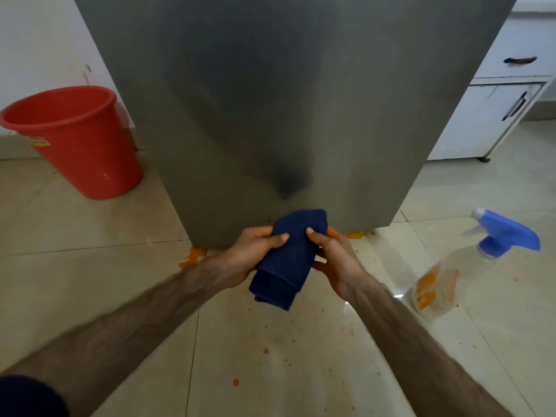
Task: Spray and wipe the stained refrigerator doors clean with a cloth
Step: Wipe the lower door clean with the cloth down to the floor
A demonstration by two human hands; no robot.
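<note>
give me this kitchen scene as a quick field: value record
hands: left hand and right hand both grip the cloth
cloth: dark blue cloth, folded, just in front of the door's bottom edge
door: grey refrigerator door
spray bottle: spray bottle on the floor, right of the hands
bucket: red bucket, left of the fridge
floor: tiled floor with orange splatter

Before you: glossy beige tiled floor (90,266), orange splatters (192,257). On it: red bucket (81,139) left, refrigerator (270,100) centre, spray bottle (469,260) right.
</note>
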